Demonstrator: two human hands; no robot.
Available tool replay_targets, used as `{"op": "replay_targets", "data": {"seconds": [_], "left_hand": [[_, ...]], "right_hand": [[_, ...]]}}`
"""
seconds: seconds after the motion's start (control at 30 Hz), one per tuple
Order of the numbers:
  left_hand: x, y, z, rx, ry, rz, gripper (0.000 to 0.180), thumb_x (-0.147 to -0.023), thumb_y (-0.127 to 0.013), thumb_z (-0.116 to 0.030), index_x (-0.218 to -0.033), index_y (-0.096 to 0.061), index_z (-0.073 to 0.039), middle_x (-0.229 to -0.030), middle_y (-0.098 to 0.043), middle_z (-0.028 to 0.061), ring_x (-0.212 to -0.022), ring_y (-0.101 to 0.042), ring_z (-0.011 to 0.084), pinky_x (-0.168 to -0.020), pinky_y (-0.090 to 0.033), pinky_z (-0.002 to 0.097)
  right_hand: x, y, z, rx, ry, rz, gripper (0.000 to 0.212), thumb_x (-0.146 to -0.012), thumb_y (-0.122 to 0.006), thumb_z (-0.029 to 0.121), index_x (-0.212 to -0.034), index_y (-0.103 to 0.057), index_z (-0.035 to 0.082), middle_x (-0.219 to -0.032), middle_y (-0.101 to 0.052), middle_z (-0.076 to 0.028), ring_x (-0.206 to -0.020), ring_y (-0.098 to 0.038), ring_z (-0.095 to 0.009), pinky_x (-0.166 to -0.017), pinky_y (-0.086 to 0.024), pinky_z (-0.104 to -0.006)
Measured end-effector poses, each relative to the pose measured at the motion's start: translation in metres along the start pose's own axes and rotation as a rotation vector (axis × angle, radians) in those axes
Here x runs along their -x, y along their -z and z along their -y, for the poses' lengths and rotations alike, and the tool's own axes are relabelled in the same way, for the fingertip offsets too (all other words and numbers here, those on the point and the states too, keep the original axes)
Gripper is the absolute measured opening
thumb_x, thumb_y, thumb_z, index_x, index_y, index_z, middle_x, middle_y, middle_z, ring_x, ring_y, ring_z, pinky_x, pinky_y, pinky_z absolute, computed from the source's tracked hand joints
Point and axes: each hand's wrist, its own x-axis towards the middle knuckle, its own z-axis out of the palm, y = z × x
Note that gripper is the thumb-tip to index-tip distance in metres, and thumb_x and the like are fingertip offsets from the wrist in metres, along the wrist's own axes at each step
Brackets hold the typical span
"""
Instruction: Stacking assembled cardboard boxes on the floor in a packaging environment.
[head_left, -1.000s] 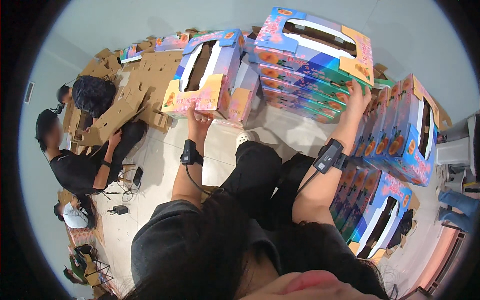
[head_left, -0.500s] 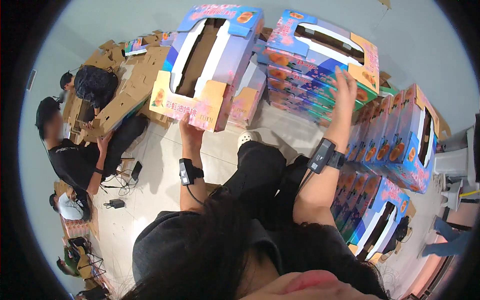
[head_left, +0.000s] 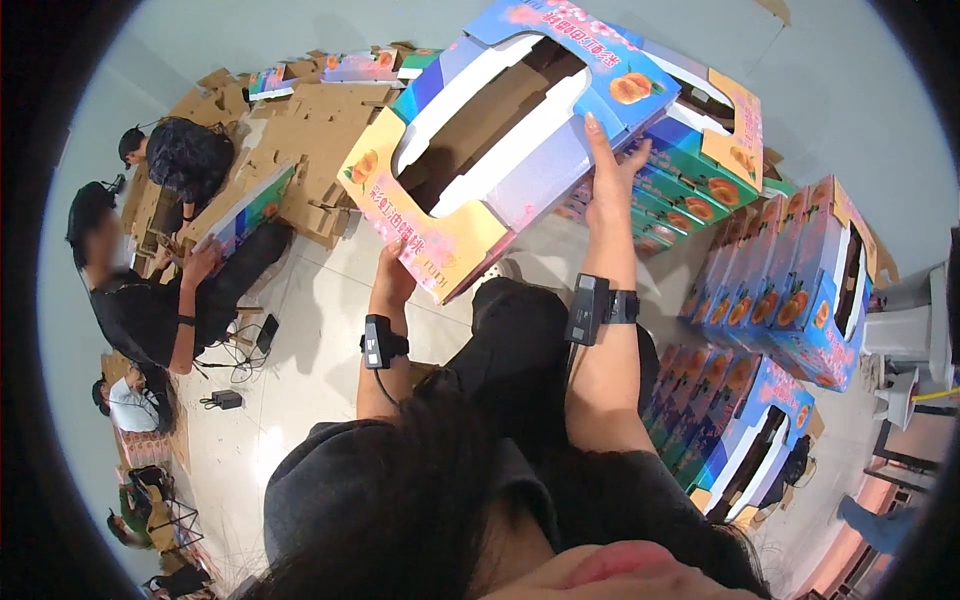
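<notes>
A printed cardboard fruit box (head_left: 530, 182), blue, lilac and orange with peach pictures, is held up tilted in front of me. Its top has a long cut-out opening with white inner flaps and a brown inside. My left hand (head_left: 394, 274) grips the near lower edge, with most of its fingers hidden beneath the box. My right hand (head_left: 612, 175) holds the right side near the far corner, one finger reaching up along the wall. Just behind that hand stands a stack of similar boxes (head_left: 690, 190), partly covered by the held box.
More boxes stand in rows at right (head_left: 775, 285) and lower right (head_left: 715, 405). Flattened brown cardboard (head_left: 325, 150) lies at far left. A co-worker in black (head_left: 140, 315) handles a printed cardboard piece (head_left: 245, 210). A black adapter (head_left: 228, 400) with cables is on the floor.
My right hand has left the stack and moved left onto the held box. The box has shifted right and turned clockwise, now overlapping the stack. The co-worker's cardboard piece has tilted.
</notes>
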Motion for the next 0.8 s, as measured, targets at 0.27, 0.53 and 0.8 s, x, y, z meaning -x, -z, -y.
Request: {"op": "replay_targets", "data": {"seconds": [0.27, 0.53, 0.8], "left_hand": [[-0.004, 0.008, 0.003, 0.024, -0.015, -0.056, 0.08, -0.067, -0.066, -0.047, -0.124, -0.04, 0.003, -0.115, -0.055, 0.0164, -0.103, -0.057, 0.0287, -0.09, -0.046, 0.0399], [-0.003, -0.004, -0.001, -0.009, -0.05, -0.103, 0.07, -0.078, -0.058, -0.049, -0.126, -0.04, 0.0, -0.116, -0.056, 0.0138, -0.102, -0.058, 0.0261, -0.091, -0.046, 0.0385], [-0.024, -0.015, -0.031, 0.17, -0.305, -0.318, 0.059, -0.089, -0.044, -0.049, -0.129, -0.039, -0.006, -0.126, -0.047, 0.0087, -0.115, -0.047, 0.0224, -0.095, -0.04, 0.0387]], "right_hand": [[-0.016, 0.014, 0.0, -0.115, -0.06, 0.055, 0.102, -0.069, -0.076, 0.038, -0.139, -0.011, 0.003, -0.127, -0.039, -0.018, -0.115, -0.043, -0.028, -0.088, -0.042, -0.0432], [-0.012, 0.011, -0.006, -0.013, 0.068, -0.013, 0.103, -0.067, -0.079, 0.035, -0.137, -0.012, -0.002, -0.119, -0.042, -0.018, -0.108, -0.046, -0.025, -0.081, -0.046, -0.0395], [0.002, 0.003, 0.003, -0.239, 0.07, 0.031, 0.089, -0.066, -0.078, 0.017, -0.131, -0.022, -0.003, -0.114, -0.047, -0.016, -0.103, -0.05, -0.022, -0.086, -0.042, -0.0344]]}}
